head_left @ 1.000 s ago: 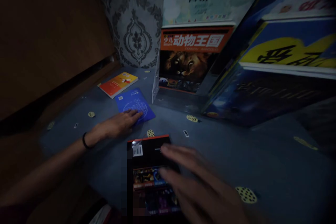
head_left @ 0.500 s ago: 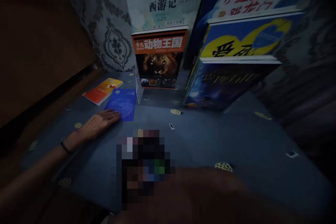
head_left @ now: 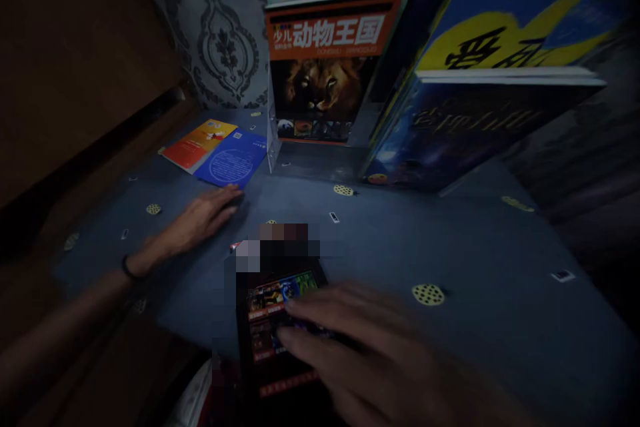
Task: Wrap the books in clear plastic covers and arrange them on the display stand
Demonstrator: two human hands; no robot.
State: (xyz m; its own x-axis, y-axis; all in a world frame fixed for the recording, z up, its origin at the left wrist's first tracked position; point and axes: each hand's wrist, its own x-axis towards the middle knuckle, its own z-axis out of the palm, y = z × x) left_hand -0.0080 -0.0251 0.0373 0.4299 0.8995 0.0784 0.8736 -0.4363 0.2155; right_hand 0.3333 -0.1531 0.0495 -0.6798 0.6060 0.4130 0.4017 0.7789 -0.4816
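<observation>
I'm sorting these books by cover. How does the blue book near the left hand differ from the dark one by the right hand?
The blue book has a circle of pale text; the dark book has rows of colourful pictures. The blue book lies farther from the person, beside the orange book; the dark book is closer, partly hidden by the right hand. Both are outside the clear stand.

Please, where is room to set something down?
Widest: the tablecloth between the dark-blue book and right hand, extending rightward. Narrower: between the lion-cover book and black book. Crowded: back left, blue booklet beside orange book, left hand near.
</observation>
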